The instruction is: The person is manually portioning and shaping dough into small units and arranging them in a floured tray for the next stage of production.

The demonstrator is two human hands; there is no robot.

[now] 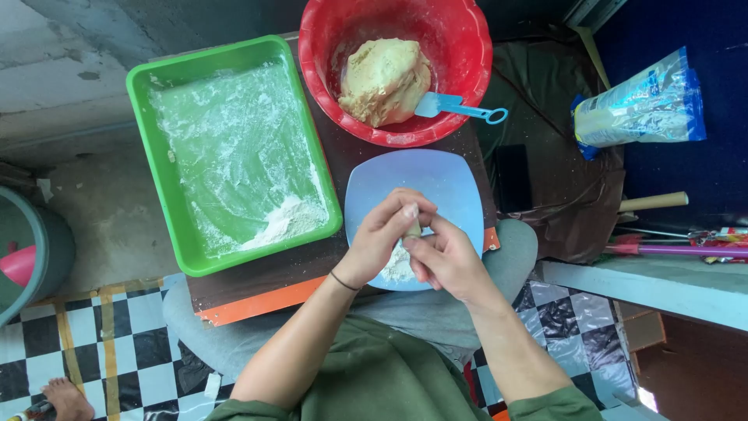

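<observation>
My left hand (382, 234) and my right hand (444, 253) meet over a pale blue plate (421, 175), pinching a small piece of dough (412, 228) between their fingertips. A little heap of flour (399, 267) lies on the plate under the hands. Beyond the plate stands a red bowl (452, 47) with a large lump of yellowish dough (384, 80) and a blue plastic scraper (460, 107) resting on its rim. To the left sits a green tray (156, 156) dusted with flour (284, 221).
A brown board (257, 292) with an orange edge carries the tray, bowl and plate. At the right lie a clear and blue bag (643, 101), a wooden handle (654, 202) and a purple stick (686, 251). A grey bin (35, 249) stands at the left on checkered flooring (117, 343).
</observation>
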